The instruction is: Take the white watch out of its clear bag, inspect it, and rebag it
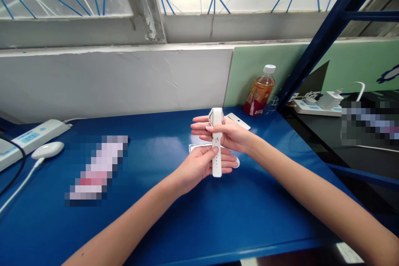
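Note:
A white watch strap [217, 166], perforated with a row of small holes, hangs lengthwise between my two hands above the blue desk. My left hand [199, 164] pinches its lower part, thumb on top and fingers stretched beneath. Higher up, my right hand [232, 133] grips it near the round end, thumb across the front and fingers pointing left behind it. Whether a watch case sits in the round end, I cannot tell. Under my hands lies a white-edged flat object [192, 148], mostly hidden. A white card with a hole [238, 121] rests behind my right hand.
A drink bottle [260, 91] stands at the back right beside a clear cup [272, 104]. On the left are a power strip [46, 131], a white puck with a cable [48, 149] and a pixelated object [96, 170]. A blue metal post [311, 50] rises at the right.

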Demonstrator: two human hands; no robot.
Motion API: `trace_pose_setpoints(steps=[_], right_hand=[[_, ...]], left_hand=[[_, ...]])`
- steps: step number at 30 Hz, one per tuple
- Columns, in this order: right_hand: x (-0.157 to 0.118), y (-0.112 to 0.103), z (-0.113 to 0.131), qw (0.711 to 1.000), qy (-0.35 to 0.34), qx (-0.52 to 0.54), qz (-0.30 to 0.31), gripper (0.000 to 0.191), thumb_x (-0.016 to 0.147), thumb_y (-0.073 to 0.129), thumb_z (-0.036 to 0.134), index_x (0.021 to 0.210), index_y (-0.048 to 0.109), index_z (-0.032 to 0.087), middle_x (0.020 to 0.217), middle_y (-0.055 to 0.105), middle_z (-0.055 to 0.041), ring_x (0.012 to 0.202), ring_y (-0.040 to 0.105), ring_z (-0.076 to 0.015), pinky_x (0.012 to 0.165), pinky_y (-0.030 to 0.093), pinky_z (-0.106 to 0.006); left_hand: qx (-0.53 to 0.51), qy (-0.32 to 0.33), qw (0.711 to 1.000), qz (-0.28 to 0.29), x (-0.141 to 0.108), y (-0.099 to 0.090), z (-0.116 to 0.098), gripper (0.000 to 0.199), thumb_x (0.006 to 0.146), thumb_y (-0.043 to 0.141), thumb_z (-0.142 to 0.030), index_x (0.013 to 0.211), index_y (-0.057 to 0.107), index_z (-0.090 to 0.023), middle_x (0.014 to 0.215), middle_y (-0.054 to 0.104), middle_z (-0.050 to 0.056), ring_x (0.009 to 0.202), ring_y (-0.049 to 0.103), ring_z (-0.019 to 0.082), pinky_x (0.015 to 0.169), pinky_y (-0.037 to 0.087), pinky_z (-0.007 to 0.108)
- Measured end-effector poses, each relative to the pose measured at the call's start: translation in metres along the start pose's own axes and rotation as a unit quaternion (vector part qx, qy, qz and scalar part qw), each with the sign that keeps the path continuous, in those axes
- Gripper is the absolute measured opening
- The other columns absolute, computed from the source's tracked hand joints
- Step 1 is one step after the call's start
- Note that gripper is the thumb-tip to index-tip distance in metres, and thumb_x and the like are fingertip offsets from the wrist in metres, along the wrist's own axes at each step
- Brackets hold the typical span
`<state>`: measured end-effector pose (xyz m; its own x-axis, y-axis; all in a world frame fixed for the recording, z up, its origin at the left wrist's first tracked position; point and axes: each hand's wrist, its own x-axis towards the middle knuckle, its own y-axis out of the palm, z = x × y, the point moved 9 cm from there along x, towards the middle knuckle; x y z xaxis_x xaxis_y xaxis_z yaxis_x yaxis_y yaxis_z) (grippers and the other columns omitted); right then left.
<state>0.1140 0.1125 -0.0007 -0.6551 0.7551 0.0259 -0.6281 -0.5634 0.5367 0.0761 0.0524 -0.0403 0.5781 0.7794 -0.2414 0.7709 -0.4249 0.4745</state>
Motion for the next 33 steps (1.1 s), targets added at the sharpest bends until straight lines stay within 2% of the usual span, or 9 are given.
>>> trace_pose_setpoints(steps=[3,9,15,22,27,33], right_hand=[[0.0,0.0,-0.001,1.0,0.009,0.005,0.003,0.03,0.086,0.063,0.012,0.116,0.066,0.009,0.118,0.071,-0.0152,0.114,0.066,-0.0224,0.103,0.049,-0.035],[-0.001,0.003,0.004,0.999,0.013,0.025,0.028,0.025,0.093,0.054,0.013,0.115,0.066,0.009,0.117,0.072,-0.0142,0.112,0.067,-0.021,0.104,0.049,-0.034],[0.0,0.001,-0.001,0.998,0.044,0.035,0.019,0.026,0.096,0.047,0.014,0.113,0.066,0.009,0.117,0.071,-0.0143,0.111,0.067,-0.0194,0.105,0.047,-0.034],[0.0,0.0,-0.007,0.993,0.077,0.081,0.023,0.048,0.103,0.029,0.034,0.116,0.064,0.005,0.122,0.068,-0.0176,0.116,0.064,-0.0222,0.109,0.042,-0.035],[-0.001,0.002,-0.005,0.99,0.092,0.102,0.006,0.059,0.102,0.025,0.046,0.119,0.06,0.002,0.127,0.063,-0.0219,0.117,0.063,-0.024,0.109,0.041,-0.037],[-0.002,0.002,-0.003,0.989,0.094,0.114,0.032,0.067,0.1,0.021,0.053,0.124,0.057,0.002,0.13,0.061,-0.0225,0.119,0.061,-0.0269,0.11,0.039,-0.043]], left_hand=[[0.0,0.001,1.0,0.0,0.0,0.0,-0.001,0.038,0.089,0.067,-0.038,0.104,0.07,-0.003,0.106,0.071,0.025,0.102,0.07,0.037,0.091,0.052,0.047],[-0.004,0.007,1.0,0.02,-0.001,0.002,-0.004,0.037,0.092,0.063,-0.035,0.107,0.068,-0.002,0.106,0.072,0.025,0.102,0.07,0.035,0.09,0.052,0.045],[-0.003,0.0,1.0,0.013,-0.001,0.0,-0.002,0.036,0.092,0.064,-0.035,0.107,0.068,-0.002,0.11,0.07,0.026,0.105,0.068,0.036,0.094,0.051,0.047],[-0.021,-0.011,1.0,0.008,-0.001,0.001,-0.001,0.034,0.092,0.063,-0.033,0.107,0.068,-0.002,0.109,0.07,0.027,0.105,0.068,0.037,0.096,0.049,0.05],[-0.027,-0.026,0.999,0.011,-0.002,0.002,-0.001,0.032,0.093,0.062,-0.031,0.106,0.069,-0.002,0.111,0.069,0.027,0.105,0.068,0.037,0.097,0.049,0.049],[-0.042,-0.032,0.999,0.0,-0.001,-0.001,-0.002,0.028,0.097,0.051,-0.02,0.105,0.069,-0.001,0.108,0.071,0.026,0.1,0.071,0.033,0.094,0.051,0.047]])
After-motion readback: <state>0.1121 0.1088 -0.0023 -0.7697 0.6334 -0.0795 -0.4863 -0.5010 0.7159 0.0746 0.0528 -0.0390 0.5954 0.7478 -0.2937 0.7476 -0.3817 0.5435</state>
